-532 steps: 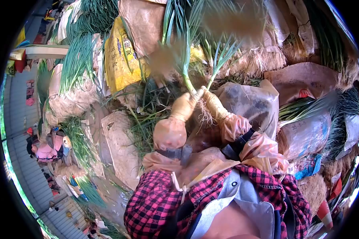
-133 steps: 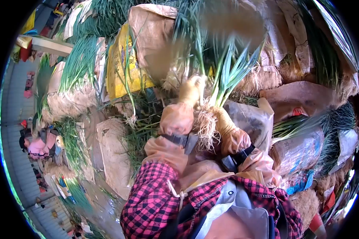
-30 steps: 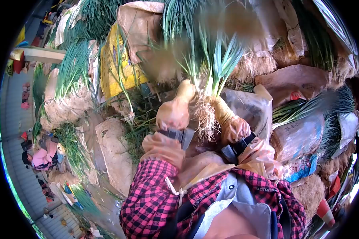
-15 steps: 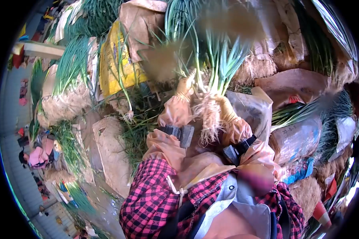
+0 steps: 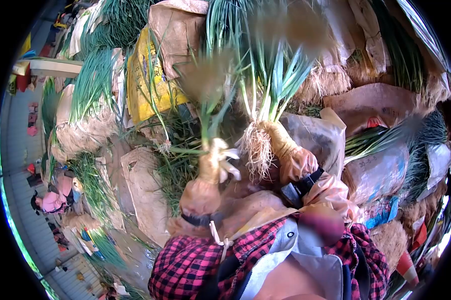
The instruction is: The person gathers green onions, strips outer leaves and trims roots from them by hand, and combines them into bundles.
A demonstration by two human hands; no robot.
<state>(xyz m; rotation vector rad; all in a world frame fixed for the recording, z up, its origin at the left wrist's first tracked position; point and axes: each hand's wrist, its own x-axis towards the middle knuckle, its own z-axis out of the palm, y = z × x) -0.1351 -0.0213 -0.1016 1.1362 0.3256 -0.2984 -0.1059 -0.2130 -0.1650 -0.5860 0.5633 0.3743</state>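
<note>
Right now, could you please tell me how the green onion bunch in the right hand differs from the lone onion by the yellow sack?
The bunch has several stems; the lone onion is one slender stalk. The bunch's roots form a large, hanging mass; the lone onion's are a small tuft. The right hand grips the bunch, while neither hand holds the lone onion. Both have green leaves and pale stems.
</note>
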